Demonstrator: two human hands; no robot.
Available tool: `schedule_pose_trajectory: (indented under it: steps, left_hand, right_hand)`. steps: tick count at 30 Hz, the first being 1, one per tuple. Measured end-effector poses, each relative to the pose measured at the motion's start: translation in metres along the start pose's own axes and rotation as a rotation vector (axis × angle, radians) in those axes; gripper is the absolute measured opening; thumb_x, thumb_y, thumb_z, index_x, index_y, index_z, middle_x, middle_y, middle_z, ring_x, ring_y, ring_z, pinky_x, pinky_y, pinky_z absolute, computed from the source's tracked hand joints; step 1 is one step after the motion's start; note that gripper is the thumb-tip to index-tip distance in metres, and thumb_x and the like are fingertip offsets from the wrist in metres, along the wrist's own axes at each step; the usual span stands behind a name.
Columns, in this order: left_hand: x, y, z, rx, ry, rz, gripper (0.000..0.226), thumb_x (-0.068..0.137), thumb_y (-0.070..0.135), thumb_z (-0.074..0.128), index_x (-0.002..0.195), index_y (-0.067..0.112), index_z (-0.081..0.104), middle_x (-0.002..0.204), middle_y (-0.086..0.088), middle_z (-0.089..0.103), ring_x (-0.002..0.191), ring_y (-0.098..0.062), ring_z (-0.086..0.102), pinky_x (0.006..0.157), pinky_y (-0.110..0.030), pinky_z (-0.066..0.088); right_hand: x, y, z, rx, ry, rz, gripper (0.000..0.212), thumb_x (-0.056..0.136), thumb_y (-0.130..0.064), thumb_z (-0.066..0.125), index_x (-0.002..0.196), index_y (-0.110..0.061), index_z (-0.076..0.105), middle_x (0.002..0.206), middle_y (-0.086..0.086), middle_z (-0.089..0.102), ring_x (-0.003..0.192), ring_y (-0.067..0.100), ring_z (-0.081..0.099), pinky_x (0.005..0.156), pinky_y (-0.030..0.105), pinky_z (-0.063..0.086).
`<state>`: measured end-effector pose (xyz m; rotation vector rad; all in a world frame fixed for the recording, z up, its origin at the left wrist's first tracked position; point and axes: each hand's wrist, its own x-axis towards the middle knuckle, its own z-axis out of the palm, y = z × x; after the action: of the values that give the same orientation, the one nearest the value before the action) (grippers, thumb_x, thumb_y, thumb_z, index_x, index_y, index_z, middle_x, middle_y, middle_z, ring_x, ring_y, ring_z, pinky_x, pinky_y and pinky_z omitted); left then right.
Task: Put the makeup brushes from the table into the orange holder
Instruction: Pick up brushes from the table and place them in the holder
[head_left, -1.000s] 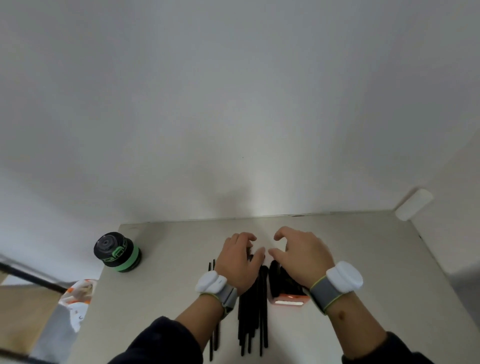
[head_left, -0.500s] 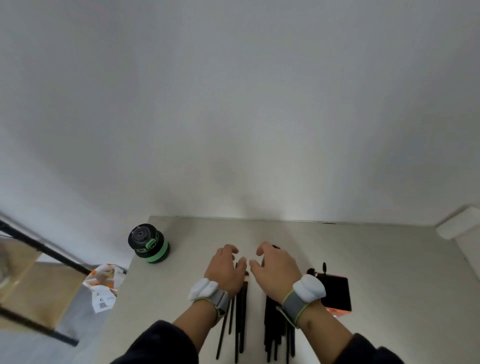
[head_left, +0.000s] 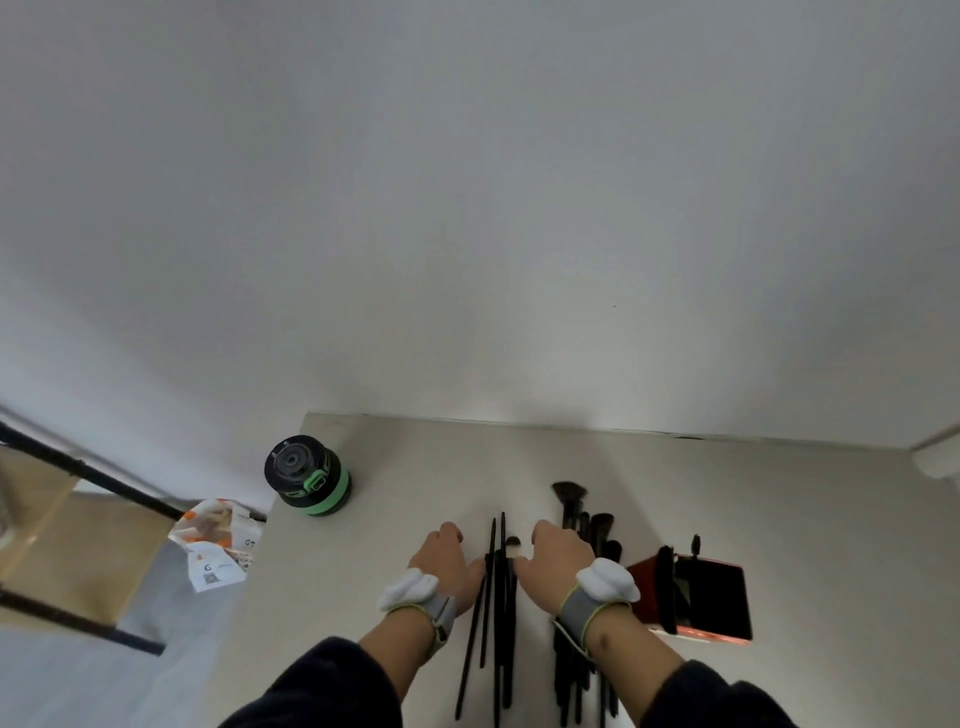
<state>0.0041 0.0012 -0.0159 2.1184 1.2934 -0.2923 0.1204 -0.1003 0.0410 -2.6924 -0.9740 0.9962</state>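
Several black makeup brushes lie lengthwise on the pale table (head_left: 779, 519) in two bunches: a thin bunch (head_left: 496, 613) between my hands and a thicker bunch (head_left: 576, 519) under and beyond my right hand. The orange holder (head_left: 696, 597), dark inside, stands right of my right wrist with one brush in its left part. My left hand (head_left: 448, 564) rests palm down just left of the thin bunch, fingers spread. My right hand (head_left: 556, 564) lies palm down over the brushes, thumb touching the thin bunch; what its fingers grip is hidden.
A black and green round device (head_left: 309, 475) stands at the table's far left corner. A white and orange packet (head_left: 215, 545) hangs off the left edge over a wooden floor. The white wall runs along the table's far edge.
The camera has swung left, so the holder now sits further right. Both hands have slid apart a little and flattened onto the table, uncovering the brush heads beyond my right hand.
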Motion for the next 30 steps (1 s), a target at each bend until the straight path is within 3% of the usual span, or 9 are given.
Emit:
schedule_pose_trajectory:
  steps: [7, 12, 16, 21, 26, 30]
  left_hand:
    - [0.005, -0.002, 0.007, 0.049, -0.072, -0.002, 0.045, 0.082, 0.049, 0.058, 0.113, 0.019, 0.046, 0.115, -0.005, 0.059, 0.102, -0.025, 0.06, 0.081, -0.031, 0.045]
    - [0.008, 0.003, 0.01, 0.08, -0.082, 0.008, 0.037, 0.086, 0.044, 0.058, 0.11, 0.018, 0.048, 0.112, -0.004, 0.061, 0.1, -0.024, 0.061, 0.078, -0.03, 0.045]
    - [0.011, 0.008, 0.014, 0.091, -0.078, 0.018, 0.028, 0.088, 0.037, 0.056, 0.105, 0.016, 0.052, 0.108, -0.004, 0.063, 0.096, -0.023, 0.061, 0.071, -0.026, 0.04]
    - [0.012, 0.013, 0.015, 0.103, -0.081, 0.028, 0.025, 0.088, 0.035, 0.054, 0.103, 0.017, 0.06, 0.106, -0.003, 0.067, 0.096, -0.022, 0.063, 0.074, -0.026, 0.044]
    - [0.013, 0.017, 0.013, 0.115, -0.109, 0.026, 0.02, 0.083, 0.033, 0.054, 0.092, 0.019, 0.064, 0.096, -0.001, 0.07, 0.087, -0.021, 0.065, 0.065, -0.023, 0.039]
    - [0.012, 0.018, 0.011, 0.109, -0.111, 0.008, 0.02, 0.081, 0.035, 0.053, 0.091, 0.021, 0.063, 0.096, 0.0, 0.069, 0.088, -0.021, 0.064, 0.065, -0.023, 0.038]
  right_hand:
    - [0.015, 0.001, 0.016, -0.034, -0.055, 0.034, 0.025, 0.093, -0.038, 0.051, 0.096, -0.014, 0.045, 0.108, 0.009, 0.064, 0.094, 0.028, 0.064, 0.064, 0.028, 0.039]
    - [0.027, 0.004, 0.026, -0.034, -0.095, 0.075, 0.033, 0.091, -0.039, 0.054, 0.107, -0.01, 0.053, 0.108, 0.009, 0.065, 0.094, 0.029, 0.065, 0.065, 0.029, 0.041]
    - [0.035, 0.008, 0.034, -0.021, -0.089, 0.058, 0.029, 0.09, -0.039, 0.054, 0.101, -0.012, 0.051, 0.107, 0.01, 0.065, 0.092, 0.03, 0.065, 0.064, 0.028, 0.039]
    - [0.04, 0.004, 0.042, -0.003, -0.088, 0.031, 0.024, 0.09, -0.036, 0.054, 0.097, -0.014, 0.053, 0.107, 0.011, 0.066, 0.096, 0.032, 0.064, 0.066, 0.027, 0.039]
    - [0.045, 0.002, 0.046, 0.033, -0.089, 0.072, 0.03, 0.086, -0.033, 0.057, 0.069, -0.019, 0.037, 0.101, 0.009, 0.068, 0.091, 0.029, 0.066, 0.062, 0.026, 0.039]
    - [0.046, 0.006, 0.046, 0.078, -0.069, 0.093, 0.031, 0.084, -0.033, 0.056, 0.064, -0.023, 0.034, 0.089, 0.005, 0.066, 0.073, 0.025, 0.059, 0.05, 0.024, 0.032]
